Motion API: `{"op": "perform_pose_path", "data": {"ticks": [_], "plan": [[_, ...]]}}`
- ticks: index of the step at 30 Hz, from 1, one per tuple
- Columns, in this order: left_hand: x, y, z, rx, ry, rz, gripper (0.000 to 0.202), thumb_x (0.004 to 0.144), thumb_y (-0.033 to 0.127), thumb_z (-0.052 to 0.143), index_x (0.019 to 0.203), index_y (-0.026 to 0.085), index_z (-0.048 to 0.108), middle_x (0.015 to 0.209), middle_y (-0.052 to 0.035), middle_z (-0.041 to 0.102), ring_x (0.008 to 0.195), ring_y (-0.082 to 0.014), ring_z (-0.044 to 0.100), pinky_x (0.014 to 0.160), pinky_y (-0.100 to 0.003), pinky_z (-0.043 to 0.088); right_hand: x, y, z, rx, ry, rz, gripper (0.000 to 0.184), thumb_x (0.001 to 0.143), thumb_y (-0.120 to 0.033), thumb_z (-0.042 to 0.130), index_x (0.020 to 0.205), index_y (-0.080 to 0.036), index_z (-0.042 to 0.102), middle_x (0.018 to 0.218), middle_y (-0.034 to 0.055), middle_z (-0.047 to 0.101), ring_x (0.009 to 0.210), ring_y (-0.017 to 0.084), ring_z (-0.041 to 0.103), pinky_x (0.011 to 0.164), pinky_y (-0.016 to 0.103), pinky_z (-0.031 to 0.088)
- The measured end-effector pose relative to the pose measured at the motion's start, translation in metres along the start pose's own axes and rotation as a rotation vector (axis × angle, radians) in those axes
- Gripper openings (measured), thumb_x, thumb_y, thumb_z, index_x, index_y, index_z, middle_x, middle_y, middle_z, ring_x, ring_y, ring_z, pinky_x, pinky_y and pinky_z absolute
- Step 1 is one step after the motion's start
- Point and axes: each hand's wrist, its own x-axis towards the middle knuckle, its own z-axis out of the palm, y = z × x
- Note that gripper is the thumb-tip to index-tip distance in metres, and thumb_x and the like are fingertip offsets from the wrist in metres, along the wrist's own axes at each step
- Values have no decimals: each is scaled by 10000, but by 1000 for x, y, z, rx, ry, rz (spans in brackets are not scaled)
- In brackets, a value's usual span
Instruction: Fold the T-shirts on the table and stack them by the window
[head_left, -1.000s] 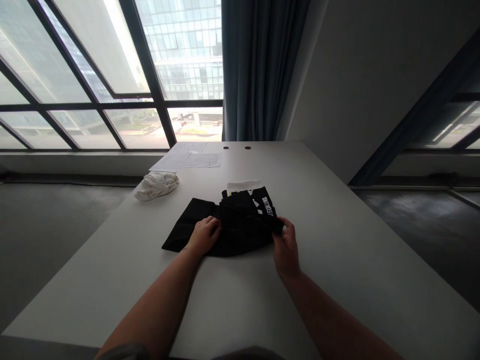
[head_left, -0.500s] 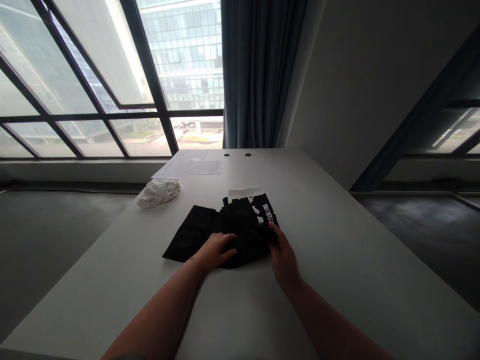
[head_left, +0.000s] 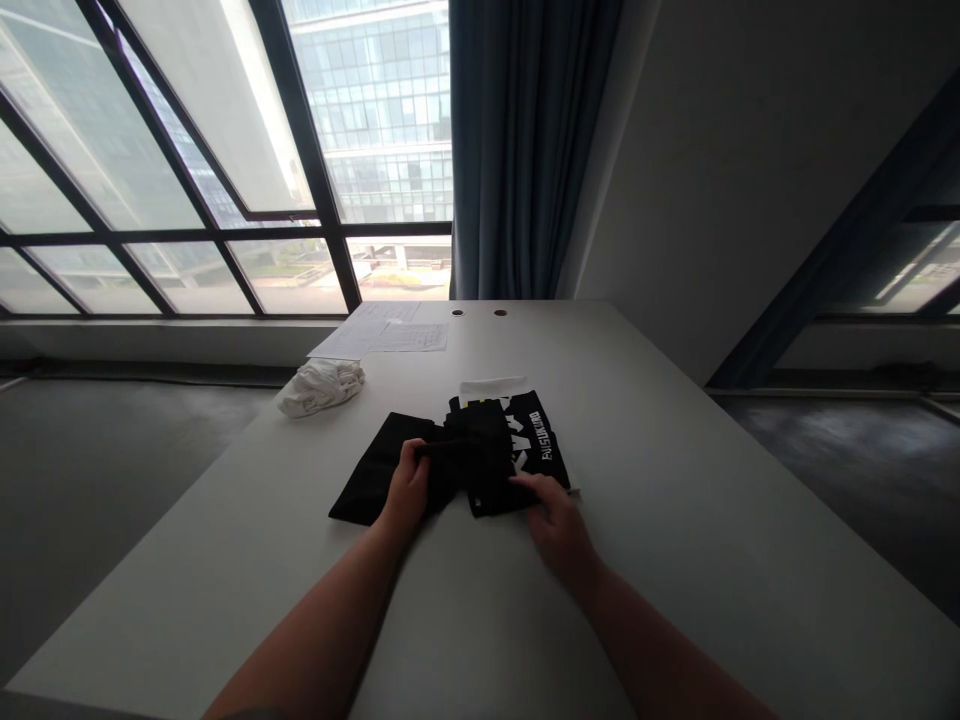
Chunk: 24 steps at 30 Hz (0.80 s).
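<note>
We have the long white table under both hands, and on it the black folded fabric garment with white lettering, lying beneath and just beyond our fingertips. Our left hand pinches a raised fold of the cloth; our right hand presses flat, fingers spread on the near edge. If the pinch tugs while the right palm slackens, the stacked folds could slide apart. The crumpled white cloth sits well left of our fingers.
</note>
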Motion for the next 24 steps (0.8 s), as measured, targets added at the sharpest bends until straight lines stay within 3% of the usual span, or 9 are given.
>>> {"op": "perform_pose_path", "data": {"ticks": [1, 3, 7, 9, 11, 13, 17, 20, 24], "plan": [[2, 0, -2, -58, 25, -29, 233, 953, 418, 521, 1107, 247, 563, 968, -4, 643, 907, -188, 620, 871, -314, 506, 0, -2, 0, -31, -49, -36, 355, 850, -122, 562, 1126, -252, 744, 1062, 63, 735, 1038, 255, 661, 947, 418, 529], [4, 3, -5, -176, -40, -86, 326, 961, 441, 480, 1201, 245, 579, 1092, -31, 664, 1008, -209, 633, 923, -333, 509, 1, -7, 1, -99, -124, -79, 338, 805, -96, 597, 1054, -250, 764, 1039, 68, 737, 1046, 270, 643, 956, 443, 514], [-2, 17, -9, -243, -442, -88, 544, 952, 483, 504, 1431, 229, 551, 1337, -81, 650, 1272, -278, 586, 1109, -401, 434, -3, -12, 1, -126, -257, -139, 373, 810, -87, 638, 1102, -273, 776, 1171, 73, 737, 1144, 277, 615, 1018, 468, 488], [-8, 23, -7, -165, -615, -27, 636, 891, 398, 613, 1498, 237, 507, 1356, -79, 653, 1289, -286, 582, 1143, -408, 405, -5, -12, 1, -107, -308, -190, 429, 809, -69, 625, 1145, -293, 769, 1236, 62, 734, 1214, 281, 598, 1071, 493, 454], [-13, 27, -4, -83, -690, 21, 629, 828, 276, 652, 1448, 239, 551, 1326, -68, 667, 1232, -269, 609, 1103, -385, 441, -6, -12, 0, -74, -309, -216, 416, 810, -52, 583, 1099, -285, 771, 1229, 61, 741, 1227, 278, 605, 1091, 511, 436], [-16, 27, -2, -25, -650, 21, 481, 799, 215, 626, 1280, 224, 632, 1210, -50, 696, 1100, -234, 644, 986, -342, 507, -5, -11, 0, -29, -257, -193, 369, 808, -38, 532, 999, -256, 759, 1171, 71, 749, 1170, 262, 638, 1054, 487, 470], [1, 34, -13, 137, -405, 7, 334, 784, 183, 563, 1112, 229, 613, 922, 9, 661, 782, -167, 612, 739, -292, 531, -1, -12, -1, -1, -164, -98, 311, 799, -42, 500, 906, -233, 722, 1098, 84, 734, 1075, 245, 665, 961, 427, 533], [39, 64, -37, 327, -220, 170, 350, 752, 168, 559, 1091, 236, 608, 954, 0, 647, 833, -183, 615, 801, -321, 541, 0, -13, -1, -23, -198, -90, 280, 818, -66, 531, 903, -238, 735, 1098, 86, 725, 1079, 255, 658, 961, 430, 532], [111, 134, -83, 662, -182, 535, 348, 753, 182, 591, 1093, 225, 646, 1173, -45, 621, 1064, -232, 613, 998, -389, 513, 0, -11, 1, -12, -199, -109, 266, 835, -63, 548, 904, -239, 736, 1086, 80, 721, 1067, 251, 655, 952, 422, 528]]}}
